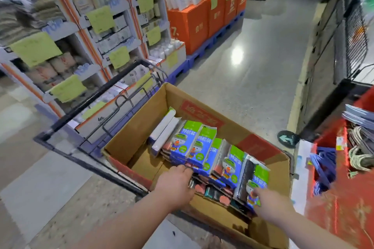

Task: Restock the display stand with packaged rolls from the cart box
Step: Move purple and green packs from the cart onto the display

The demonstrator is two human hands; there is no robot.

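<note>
**A:** What stands around the cart?

**B:** On the left is a tall white-and-orange cardboard display stand point(89, 44), with green price tags on its shelves. The black wire cart point(95, 96) is parked just beside it. Further up the aisle, orange cartons point(194, 26) topped with white bags sit on a blue pallet point(202, 54). On the right a red bin point(334, 208) holds blue hangers point(323, 170), and it sits near the box's right end. The grey polished floor point(253, 79) runs between them.

**A:** And the goods?

**B:** The flat blue-and-green packaged rolls point(194, 143) have a cartoon figure on the front, printed characters and shiny foil edges. They lean in an overlapping row. Two white-sided packs point(164, 127) lie at the far end, and dark ones lie underneath.

**A:** Where are they?

**B:** They are all inside the open brown cardboard box point(137, 123) with red print, which sits in the cart. The left part of the box shows bare bottom.

**A:** And the hands?

**B:** The left hand point(176, 180) has its fingers curled over the lower ends of the middle packs, gripping them. The right hand point(271, 202) pinches the bottom of the rightmost pack point(257, 180), though its fingers are blurred.
</note>
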